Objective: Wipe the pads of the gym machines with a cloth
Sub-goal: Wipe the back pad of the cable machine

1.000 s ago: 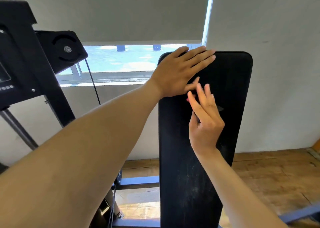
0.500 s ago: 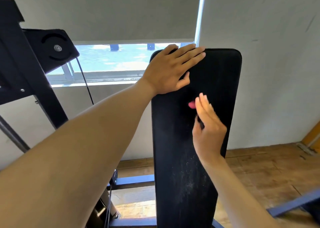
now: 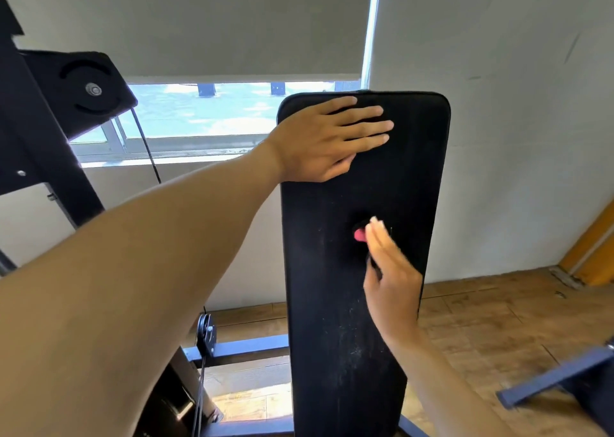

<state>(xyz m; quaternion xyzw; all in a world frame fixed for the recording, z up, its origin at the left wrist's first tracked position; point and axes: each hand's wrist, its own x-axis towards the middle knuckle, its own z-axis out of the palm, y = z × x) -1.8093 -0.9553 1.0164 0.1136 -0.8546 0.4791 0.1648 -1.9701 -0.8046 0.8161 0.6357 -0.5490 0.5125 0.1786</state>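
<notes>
A tall black pad (image 3: 319,303) stands upright in front of me, with pale dusty streaks on its lower half. My left hand (image 3: 327,139) lies flat on the pad's top left part, fingers straight and pointing right. My right hand (image 3: 390,272) presses against the middle of the pad with straight fingers, blurred by motion. Under those fingers is a cloth (image 3: 359,235), of which only a small pink bit shows at the fingertips; the rest is hidden or too dark to tell from the pad.
A black machine frame with a pulley housing (image 3: 83,91) and a cable (image 3: 146,147) stands at the left. Blue steel base bars (image 3: 246,345) lie on the wooden floor (image 3: 491,320). Behind are a window with a roller blind (image 3: 199,21) and a white wall.
My right hand has slid down the pad with the cloth, away from my left hand. My left hand has stayed on the top of the pad, its fingers now pointing more level.
</notes>
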